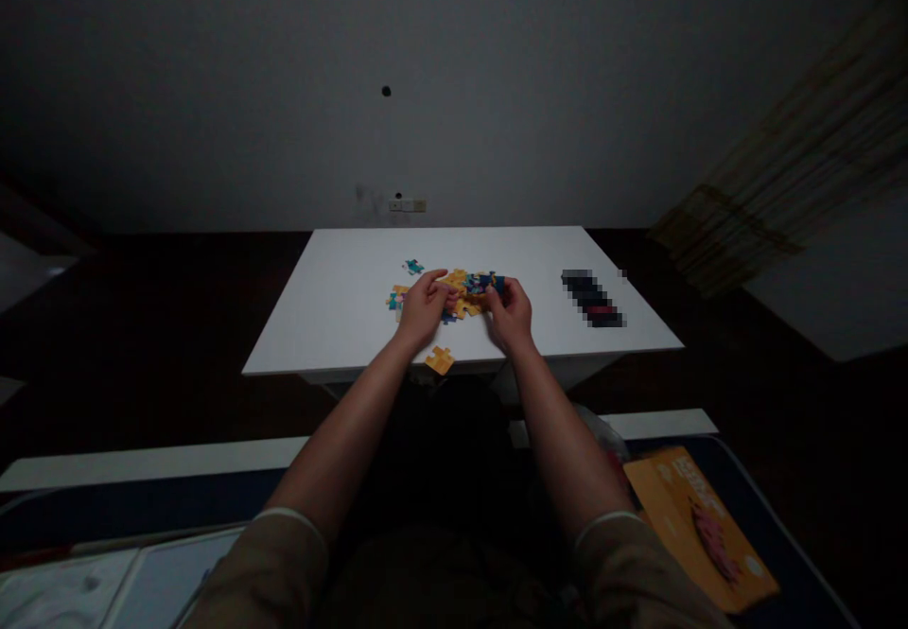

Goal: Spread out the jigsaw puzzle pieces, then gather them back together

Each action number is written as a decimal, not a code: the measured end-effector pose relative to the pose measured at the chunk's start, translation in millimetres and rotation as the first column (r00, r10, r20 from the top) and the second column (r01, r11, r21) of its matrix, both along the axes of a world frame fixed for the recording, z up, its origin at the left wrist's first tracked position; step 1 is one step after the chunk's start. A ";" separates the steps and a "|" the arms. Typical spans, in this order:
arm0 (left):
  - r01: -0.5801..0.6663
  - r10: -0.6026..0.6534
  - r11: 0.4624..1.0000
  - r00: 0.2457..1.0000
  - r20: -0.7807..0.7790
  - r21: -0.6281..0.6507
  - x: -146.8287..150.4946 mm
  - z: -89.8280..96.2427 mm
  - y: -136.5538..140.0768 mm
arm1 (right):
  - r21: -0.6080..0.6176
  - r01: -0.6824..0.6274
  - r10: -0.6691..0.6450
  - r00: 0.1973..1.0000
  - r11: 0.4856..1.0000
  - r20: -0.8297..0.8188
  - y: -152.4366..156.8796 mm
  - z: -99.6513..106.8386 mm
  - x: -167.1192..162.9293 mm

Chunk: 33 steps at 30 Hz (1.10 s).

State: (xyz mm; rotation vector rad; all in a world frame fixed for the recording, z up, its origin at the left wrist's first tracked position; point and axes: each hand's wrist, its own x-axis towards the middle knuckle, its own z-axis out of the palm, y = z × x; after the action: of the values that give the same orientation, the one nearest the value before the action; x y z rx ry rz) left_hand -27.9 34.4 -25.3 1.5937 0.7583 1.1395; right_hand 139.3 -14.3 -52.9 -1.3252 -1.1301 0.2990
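Note:
Loose jigsaw puzzle pieces [461, 279], mostly yellow with some teal and dark blue, lie in a pile on the white table [340, 298]. My left hand [426, 309] is over the pile's left side, its fingers curled toward the thumb; whatever they hold is hidden. My right hand [512, 315] is closed at the other side, thumb and fingers around a dark blue puzzle piece [491, 283]. One yellow piece [440, 359] lies by the near table edge, partly over it. Farther back, a small teal piece [412, 267] lies apart from the pile.
A pixelated dark object [594, 300] lies on the table's right side. Beside me on the right, an orange printed box or sheet [699, 525] rests on a dark blue surface. A white open case or book [120, 582] is at lower left. The wall [497, 118] stands behind the table.

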 end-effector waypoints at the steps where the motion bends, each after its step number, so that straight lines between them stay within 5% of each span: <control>1: -0.007 0.016 0.993 0.997 -0.071 0.118 -9.4 7.4 -5.7 | 0.003 0.008 -0.008 1.000 1.000 -0.006 -0.1 -0.1 0.2; 4: 0.258 -0.049 0.855 0.903 -0.426 0.450 -40.8 18.4 -33.0 | -0.003 0.008 -0.008 1.000 1.000 -0.017 0.9 -1.4 0.3; 7: 0.500 -0.079 0.709 0.757 -0.648 0.497 -61.4 7.3 -60.7 | -0.014 0.000 -0.001 1.000 1.000 -0.018 3.1 -3.1 0.1; 11: 0.402 -0.061 0.792 0.801 -0.595 0.460 -67.1 -14.3 -66.8 | -0.028 0.002 -0.003 1.000 1.000 -0.018 3.1 -3.5 -1.1; 15: 0.042 0.136 0.928 0.887 -0.442 0.370 -79.4 -11.2 -36.1 | -0.042 0.012 -0.012 1.000 0.999 -0.004 -0.6 -1.1 -3.7; 19: -0.201 0.349 0.918 0.818 -0.457 0.342 -115.4 1.9 6.6 | -0.044 -0.001 0.000 1.000 0.999 -0.026 -2.3 1.6 -6.4; 25: -0.248 0.440 0.882 0.736 -0.515 0.400 -149.8 6.5 27.3 | -0.071 0.030 -0.030 1.000 0.997 0.004 -2.9 1.8 -7.1; 33: -0.069 0.346 0.905 0.692 -0.633 0.419 -109.8 -9.0 16.2 | -0.078 0.044 -0.043 0.999 0.996 0.012 -2.2 -3.5 -5.5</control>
State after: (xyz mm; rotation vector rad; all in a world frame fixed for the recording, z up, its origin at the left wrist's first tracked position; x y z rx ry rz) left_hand -137.7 50.6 -34.4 2.3649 1.3102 0.8375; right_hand 133.8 -16.4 -56.4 -1.4195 -1.1064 0.3073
